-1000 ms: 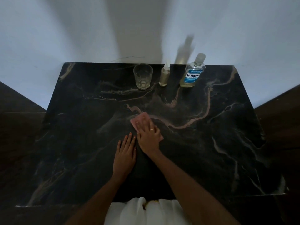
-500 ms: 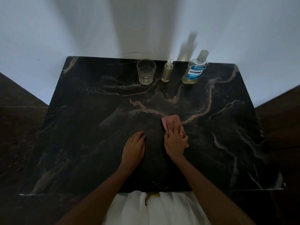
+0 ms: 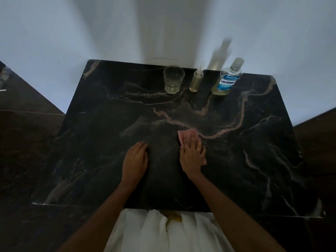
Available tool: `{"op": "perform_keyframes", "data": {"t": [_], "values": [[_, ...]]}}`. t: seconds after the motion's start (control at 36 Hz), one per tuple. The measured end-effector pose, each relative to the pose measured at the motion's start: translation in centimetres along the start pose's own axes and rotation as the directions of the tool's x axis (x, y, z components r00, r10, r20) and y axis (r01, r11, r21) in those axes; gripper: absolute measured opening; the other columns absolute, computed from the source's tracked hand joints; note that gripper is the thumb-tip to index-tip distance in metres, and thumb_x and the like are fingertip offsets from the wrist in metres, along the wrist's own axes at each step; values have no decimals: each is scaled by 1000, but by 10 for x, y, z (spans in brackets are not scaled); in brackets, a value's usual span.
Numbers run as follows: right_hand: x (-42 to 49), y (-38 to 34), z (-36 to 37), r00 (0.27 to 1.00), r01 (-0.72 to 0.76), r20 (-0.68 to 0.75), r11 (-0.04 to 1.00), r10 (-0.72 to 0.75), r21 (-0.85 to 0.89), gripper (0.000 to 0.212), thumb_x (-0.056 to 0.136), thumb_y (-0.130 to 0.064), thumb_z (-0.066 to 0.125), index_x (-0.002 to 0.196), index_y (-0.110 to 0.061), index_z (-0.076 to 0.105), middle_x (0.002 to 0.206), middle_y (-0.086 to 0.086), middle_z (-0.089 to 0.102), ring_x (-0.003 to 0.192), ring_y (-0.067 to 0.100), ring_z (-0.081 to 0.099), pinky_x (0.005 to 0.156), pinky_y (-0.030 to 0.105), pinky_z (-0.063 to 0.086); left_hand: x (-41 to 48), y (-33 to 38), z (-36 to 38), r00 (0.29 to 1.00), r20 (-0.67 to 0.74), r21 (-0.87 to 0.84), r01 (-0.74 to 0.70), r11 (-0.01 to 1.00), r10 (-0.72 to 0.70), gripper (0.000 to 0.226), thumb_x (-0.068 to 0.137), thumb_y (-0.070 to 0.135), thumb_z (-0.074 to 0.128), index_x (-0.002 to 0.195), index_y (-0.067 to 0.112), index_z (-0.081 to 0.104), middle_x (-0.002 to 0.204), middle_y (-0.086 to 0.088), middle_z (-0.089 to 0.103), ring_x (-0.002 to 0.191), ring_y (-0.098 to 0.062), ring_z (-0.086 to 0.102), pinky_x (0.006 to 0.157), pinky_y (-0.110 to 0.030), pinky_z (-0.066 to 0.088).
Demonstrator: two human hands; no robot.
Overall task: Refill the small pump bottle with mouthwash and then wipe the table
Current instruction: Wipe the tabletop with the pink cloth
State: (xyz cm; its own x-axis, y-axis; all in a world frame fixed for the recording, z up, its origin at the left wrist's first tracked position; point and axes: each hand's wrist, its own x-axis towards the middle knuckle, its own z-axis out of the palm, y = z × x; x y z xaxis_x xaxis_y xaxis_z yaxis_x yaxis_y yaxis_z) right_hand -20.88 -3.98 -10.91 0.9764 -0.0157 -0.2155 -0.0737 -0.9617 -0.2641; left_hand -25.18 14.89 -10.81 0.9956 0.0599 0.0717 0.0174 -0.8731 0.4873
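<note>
Cloth swept right, hands now apart

Since a second ago the right hand, pressing flat on the pink cloth, slides it rightward across the bench. It leaves the left hand, which it lay just beside, and reaches the pale vein, then eases slightly back left over the last half second. The left hand changes from flat with straight fingers to bent fingers with the tips on the stone. It also shifts a little left, so a strip of dark bench now shows between the hands.
</note>
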Motion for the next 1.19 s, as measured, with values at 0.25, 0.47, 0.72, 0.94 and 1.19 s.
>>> {"op": "perform_keyframes", "data": {"t": [0.25, 0.47, 0.72, 0.94, 1.19], "values": [[-3, -66, 31, 970, 242, 41, 963, -238, -117, 49, 88, -34, 38, 136, -29, 35, 144, 5, 39, 128, 32, 41, 98, 49, 39, 1, -34, -23, 989, -82, 42, 130, 991, -126, 31, 85, 6, 53, 116, 3, 57, 124, -17, 58, 118, -30, 52, 104, -42, 37], [-46, -94, 58, 865, 501, 101, 841, -491, -203, 71, 81, -51, 47, 139, -23, 18, 146, 3, 34, 130, 24, 40, 99, 43, 42, 2, -36, -26, 979, -75, -28, 190, 981, -192, 33, 89, 6, 47, 120, 5, 55, 128, -13, 55, 124, -25, 47, 107, -38, 34], [6, -51, 25, 977, 214, 35, 966, -211, -143, 51, 86, -33, 25, 135, -26, 39, 141, 6, 43, 124, 31, 47, 96, 50, 42, 1, -44, -33, 977, -87, -38, 190, 981, -193, 31, 89, 7, 48, 119, 5, 56, 126, -14, 57, 122, -28, 49, 105, -42, 37], [-42, -77, 47, 777, 620, 232, 775, -585, -124, 58, 90, -33, 29, 143, -25, 7, 153, 10, 13, 139, 31, 16, 109, 53, 21, 7, -44, -26, 975, -67, -75, 205, 976, -210, 31, 87, 5, 50, 118, 4, 56, 125, -16, 57, 119, -29, 51, 103, -41, 39], [-46, -56, 39, 775, 632, 188, 743, -604, -218, 54, 82, -38, 30, 135, -31, 35, 145, 0, 38, 129, 28, 41, 94, 39, 44, 15, -32, -23, 987, -48, -81, 146, 986, -150, 30, 87, 4, 51, 117, 2, 57, 122, -16, 59, 115, -29, 54, 98, -38, 42]]}}
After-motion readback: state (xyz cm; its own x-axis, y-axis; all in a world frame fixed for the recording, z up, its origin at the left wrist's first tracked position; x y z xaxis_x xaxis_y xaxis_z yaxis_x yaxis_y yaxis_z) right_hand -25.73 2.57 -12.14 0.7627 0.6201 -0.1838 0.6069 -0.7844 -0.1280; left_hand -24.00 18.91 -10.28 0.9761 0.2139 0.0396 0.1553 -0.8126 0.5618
